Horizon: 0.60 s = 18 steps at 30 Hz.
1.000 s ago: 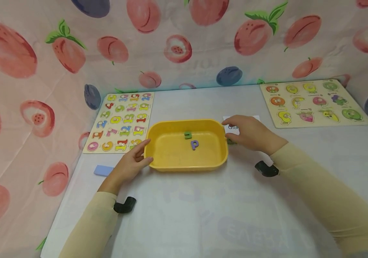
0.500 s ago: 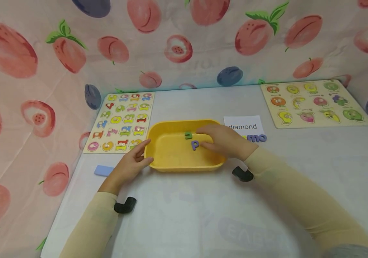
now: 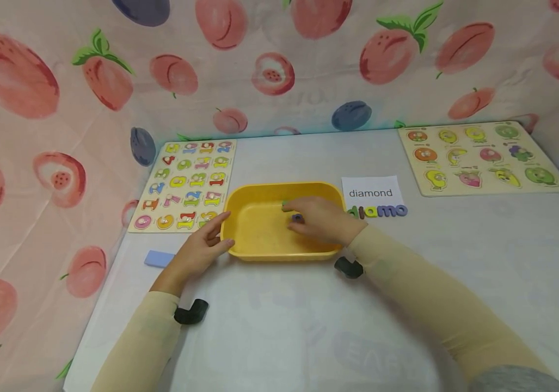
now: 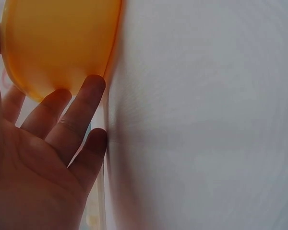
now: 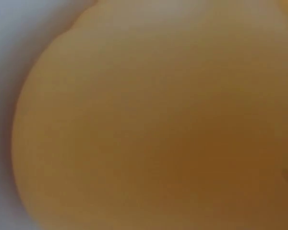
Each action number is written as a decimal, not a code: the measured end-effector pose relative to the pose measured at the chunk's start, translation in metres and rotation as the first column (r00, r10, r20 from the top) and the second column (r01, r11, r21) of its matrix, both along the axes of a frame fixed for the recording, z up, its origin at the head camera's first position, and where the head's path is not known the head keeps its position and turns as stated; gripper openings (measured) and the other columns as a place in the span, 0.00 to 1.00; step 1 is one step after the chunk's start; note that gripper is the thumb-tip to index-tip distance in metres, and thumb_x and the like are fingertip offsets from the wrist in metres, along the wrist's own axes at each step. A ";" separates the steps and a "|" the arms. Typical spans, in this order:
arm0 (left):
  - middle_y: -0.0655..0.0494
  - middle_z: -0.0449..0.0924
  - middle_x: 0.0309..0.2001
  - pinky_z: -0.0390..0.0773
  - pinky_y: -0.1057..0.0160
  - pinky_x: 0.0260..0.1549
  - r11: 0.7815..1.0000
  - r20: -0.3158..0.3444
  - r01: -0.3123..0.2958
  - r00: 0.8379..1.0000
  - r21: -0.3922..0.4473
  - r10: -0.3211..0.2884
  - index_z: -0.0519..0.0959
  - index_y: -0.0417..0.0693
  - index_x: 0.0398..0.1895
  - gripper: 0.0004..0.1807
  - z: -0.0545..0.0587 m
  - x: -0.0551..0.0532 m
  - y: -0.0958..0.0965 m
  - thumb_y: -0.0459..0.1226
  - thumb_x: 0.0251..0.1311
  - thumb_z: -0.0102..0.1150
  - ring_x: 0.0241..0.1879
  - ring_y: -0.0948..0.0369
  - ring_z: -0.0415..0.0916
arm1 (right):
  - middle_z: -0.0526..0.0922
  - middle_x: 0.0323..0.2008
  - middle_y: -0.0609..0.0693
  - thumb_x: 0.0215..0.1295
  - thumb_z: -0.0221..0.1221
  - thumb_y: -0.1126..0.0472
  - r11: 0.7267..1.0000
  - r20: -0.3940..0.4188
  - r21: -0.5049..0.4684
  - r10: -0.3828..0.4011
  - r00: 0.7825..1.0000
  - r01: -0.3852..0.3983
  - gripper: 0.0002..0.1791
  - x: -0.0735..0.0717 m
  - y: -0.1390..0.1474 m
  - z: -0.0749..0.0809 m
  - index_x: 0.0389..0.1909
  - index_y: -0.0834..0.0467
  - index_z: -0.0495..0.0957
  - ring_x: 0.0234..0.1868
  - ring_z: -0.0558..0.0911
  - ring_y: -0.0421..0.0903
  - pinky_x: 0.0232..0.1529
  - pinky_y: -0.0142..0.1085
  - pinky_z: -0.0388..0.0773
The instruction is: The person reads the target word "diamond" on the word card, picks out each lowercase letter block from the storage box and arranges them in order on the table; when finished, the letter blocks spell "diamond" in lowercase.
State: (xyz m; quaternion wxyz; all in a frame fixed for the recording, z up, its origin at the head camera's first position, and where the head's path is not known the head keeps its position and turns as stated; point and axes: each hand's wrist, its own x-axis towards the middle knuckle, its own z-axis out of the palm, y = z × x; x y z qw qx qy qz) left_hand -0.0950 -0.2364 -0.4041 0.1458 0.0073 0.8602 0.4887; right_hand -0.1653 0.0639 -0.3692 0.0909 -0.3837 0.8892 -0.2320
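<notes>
My left hand holds the left end of a yellow plastic tray. In the left wrist view its fingers lie against the tray's outer wall. My right hand reaches into the tray, thumb and index finger apart. A green letter n, mostly covered, lies at the index fingertip. Between finger and thumb shows part of a purple letter. Right of the tray, coloured letters reading "diamo" lie below a white card printed "diamond". Blurred yellow tray fills the right wrist view.
A number puzzle board lies behind the tray to the left, and a fruit puzzle board at the back right. A light blue block is beside the left wrist. Fruit-print cloth hangs behind the white table.
My right hand has moved left from the row of letters into the tray, over the two letters there. The card and letter row have come into view. My left hand stays at the tray.
</notes>
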 end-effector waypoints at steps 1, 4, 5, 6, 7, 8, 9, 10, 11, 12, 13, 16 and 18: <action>0.46 0.55 0.77 0.62 0.47 0.68 1.000 0.000 0.000 1.000 0.000 0.000 0.58 0.60 0.79 0.38 0.000 0.000 0.000 0.43 0.68 0.62 0.71 0.46 0.62 | 0.81 0.59 0.56 0.69 0.62 0.58 1.000 0.015 0.010 -0.006 1.000 0.006 0.23 -0.001 -0.002 -0.001 0.61 0.64 0.77 0.61 0.78 0.53 0.66 0.45 0.70; 0.46 0.55 0.77 0.63 0.47 0.68 1.000 0.003 0.000 1.000 -0.003 0.000 0.58 0.60 0.79 0.39 0.000 0.000 0.000 0.44 0.67 0.63 0.71 0.46 0.62 | 0.80 0.59 0.55 0.70 0.62 0.56 0.999 0.047 0.034 -0.020 0.999 0.018 0.24 -0.003 -0.006 -0.004 0.62 0.63 0.77 0.62 0.77 0.53 0.67 0.45 0.68; 0.46 0.55 0.77 0.63 0.47 0.68 1.000 0.005 -0.001 1.000 -0.003 0.001 0.58 0.60 0.79 0.39 0.000 0.000 0.000 0.44 0.67 0.63 0.71 0.46 0.62 | 0.80 0.59 0.55 0.70 0.62 0.56 0.999 0.053 0.043 -0.024 0.998 0.022 0.24 -0.003 -0.007 -0.005 0.62 0.63 0.76 0.62 0.77 0.52 0.67 0.44 0.68; 0.46 0.55 0.77 0.63 0.47 0.68 1.000 0.007 -0.001 1.000 -0.003 0.001 0.58 0.60 0.79 0.39 0.000 0.000 0.000 0.44 0.67 0.63 0.71 0.46 0.62 | 0.80 0.59 0.55 0.70 0.61 0.56 0.999 0.059 0.048 -0.028 0.998 0.025 0.24 -0.004 -0.009 -0.007 0.62 0.63 0.77 0.60 0.77 0.52 0.67 0.44 0.68; 0.47 0.55 0.77 0.63 0.47 0.68 1.000 0.009 -0.002 1.000 -0.002 0.002 0.58 0.61 0.79 0.39 0.000 0.000 0.000 0.44 0.67 0.63 0.71 0.46 0.62 | 0.81 0.59 0.55 0.70 0.61 0.56 0.998 0.064 0.053 -0.029 0.998 0.026 0.23 -0.005 -0.010 -0.009 0.62 0.63 0.77 0.59 0.78 0.51 0.67 0.44 0.69; 0.47 0.55 0.77 0.63 0.47 0.68 1.000 0.013 -0.003 1.000 -0.002 0.003 0.58 0.61 0.79 0.39 0.000 0.000 0.000 0.44 0.67 0.63 0.71 0.46 0.62 | 0.81 0.58 0.55 0.70 0.61 0.56 0.998 0.067 0.057 -0.030 0.997 0.026 0.23 -0.005 -0.010 -0.011 0.62 0.63 0.77 0.58 0.78 0.51 0.67 0.44 0.69; 0.47 0.55 0.77 0.63 0.47 0.68 1.000 0.014 -0.003 1.000 -0.002 0.003 0.59 0.61 0.79 0.39 0.000 0.000 0.000 0.44 0.67 0.63 0.71 0.46 0.62 | 0.81 0.58 0.55 0.70 0.61 0.56 0.998 0.073 0.060 -0.032 0.997 0.028 0.23 -0.006 -0.011 -0.012 0.62 0.62 0.77 0.57 0.78 0.51 0.66 0.44 0.69; 0.47 0.55 0.77 0.63 0.47 0.68 1.000 0.016 -0.004 1.000 -0.002 0.004 0.59 0.61 0.78 0.39 0.000 0.000 0.000 0.45 0.67 0.63 0.71 0.46 0.62 | 0.81 0.58 0.55 0.70 0.61 0.56 0.998 0.081 0.062 -0.034 0.996 0.029 0.23 -0.007 -0.012 -0.014 0.62 0.62 0.77 0.57 0.78 0.50 0.66 0.44 0.70; 0.47 0.55 0.77 0.63 0.47 0.68 1.000 0.018 -0.005 1.000 -0.004 0.005 0.59 0.61 0.78 0.39 0.000 0.000 0.000 0.45 0.67 0.63 0.71 0.46 0.62 | 0.81 0.58 0.55 0.70 0.61 0.56 0.997 0.090 0.067 -0.038 0.995 0.032 0.23 -0.007 -0.012 -0.015 0.62 0.62 0.77 0.57 0.78 0.50 0.66 0.44 0.70; 0.47 0.55 0.77 0.63 0.47 0.68 1.000 0.020 -0.005 1.000 -0.006 0.005 0.59 0.61 0.78 0.39 0.000 0.000 0.001 0.45 0.67 0.63 0.71 0.46 0.62 | 0.81 0.58 0.55 0.70 0.61 0.56 0.997 0.093 0.073 -0.042 0.995 0.035 0.23 -0.008 -0.012 -0.016 0.62 0.62 0.77 0.56 0.78 0.50 0.66 0.44 0.70; 0.47 0.55 0.77 0.63 0.47 0.68 1.000 0.022 -0.007 1.000 -0.008 0.007 0.59 0.61 0.78 0.39 0.001 0.000 0.001 0.45 0.67 0.63 0.71 0.46 0.62 | 0.80 0.59 0.55 0.70 0.61 0.56 0.996 0.097 0.080 -0.045 0.994 0.038 0.24 -0.008 -0.012 -0.017 0.63 0.62 0.76 0.56 0.78 0.50 0.66 0.44 0.70; 0.48 0.55 0.77 0.63 0.47 0.68 1.000 0.026 -0.010 1.000 -0.014 0.011 0.59 0.62 0.78 0.39 0.001 0.000 0.000 0.45 0.67 0.63 0.71 0.46 0.62 | 0.79 0.60 0.56 0.70 0.61 0.56 0.994 0.104 0.096 -0.058 0.993 0.048 0.25 -0.010 -0.012 -0.019 0.64 0.62 0.75 0.58 0.78 0.50 0.67 0.44 0.68; 0.47 0.55 0.77 0.63 0.47 0.68 1.000 0.027 -0.012 1.000 -0.014 0.012 0.59 0.62 0.78 0.39 0.002 -0.001 0.000 0.45 0.67 0.63 0.71 0.46 0.62 | 0.79 0.61 0.56 0.70 0.60 0.56 0.993 0.111 0.108 -0.068 0.992 0.056 0.26 -0.011 -0.012 -0.020 0.65 0.62 0.74 0.60 0.77 0.51 0.68 0.44 0.68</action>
